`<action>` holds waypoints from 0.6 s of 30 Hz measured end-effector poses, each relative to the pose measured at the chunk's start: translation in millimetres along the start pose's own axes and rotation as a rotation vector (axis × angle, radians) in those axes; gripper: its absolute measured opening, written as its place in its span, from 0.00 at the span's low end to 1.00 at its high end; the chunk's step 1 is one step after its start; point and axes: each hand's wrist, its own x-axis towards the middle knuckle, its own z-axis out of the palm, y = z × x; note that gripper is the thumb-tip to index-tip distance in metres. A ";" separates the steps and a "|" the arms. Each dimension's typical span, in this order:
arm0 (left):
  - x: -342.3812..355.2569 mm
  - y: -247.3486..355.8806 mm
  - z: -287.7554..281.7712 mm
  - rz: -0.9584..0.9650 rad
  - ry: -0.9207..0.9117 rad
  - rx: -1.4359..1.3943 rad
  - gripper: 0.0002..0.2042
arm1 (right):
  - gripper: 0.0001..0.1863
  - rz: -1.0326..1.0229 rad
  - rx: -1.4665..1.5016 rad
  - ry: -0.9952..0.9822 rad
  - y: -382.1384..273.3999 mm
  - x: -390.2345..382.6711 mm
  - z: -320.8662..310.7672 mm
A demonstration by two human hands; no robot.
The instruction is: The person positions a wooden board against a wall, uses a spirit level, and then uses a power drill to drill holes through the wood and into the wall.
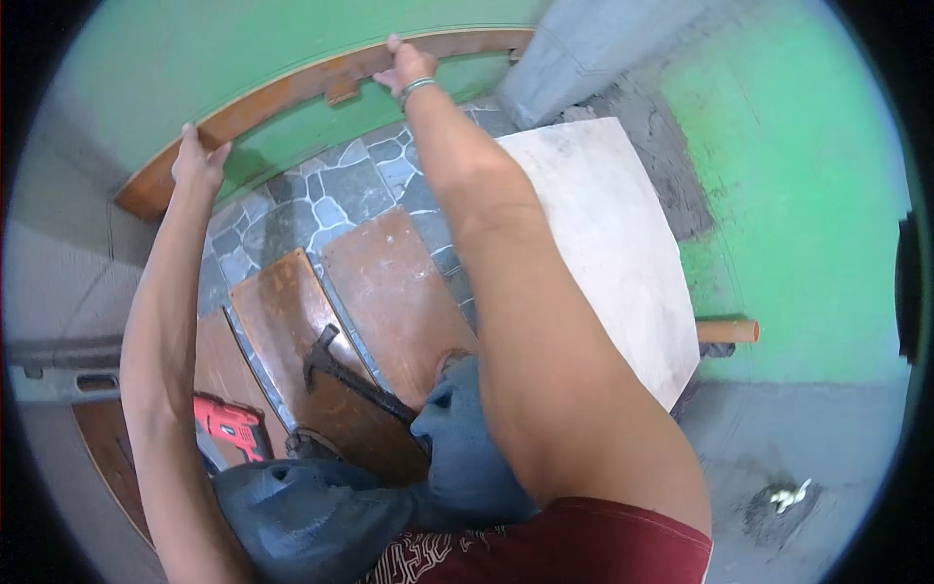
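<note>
A long, narrow wooden plank [277,95] runs along the green wall at the far side, with a small wooden block [341,91] at its lower edge. My left hand [199,164] grips it near its left end, thumb apart on the near side. Farther right, my right hand [409,70] holds the same plank past the block. Part of the fingers of both hands is hidden. Between my arms, a dark claw hammer [356,381] lies across brown wooden boards [394,277] near my knees. A red power tool [232,422] rests beside my left forearm.
Stone-patterned flooring [355,180] shows beneath the plank. A large whitish board [603,243] lies right of my right arm, next to a grey column [574,58]. An orange pipe [732,332] sticks out at the right. A grey bar with a slot [60,384] is at far left.
</note>
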 end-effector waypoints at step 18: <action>-10.2 -6.8 20.9 0.054 -0.011 -0.006 0.29 | 0.43 -0.113 -0.092 -0.002 -21.9 -9.4 -16.1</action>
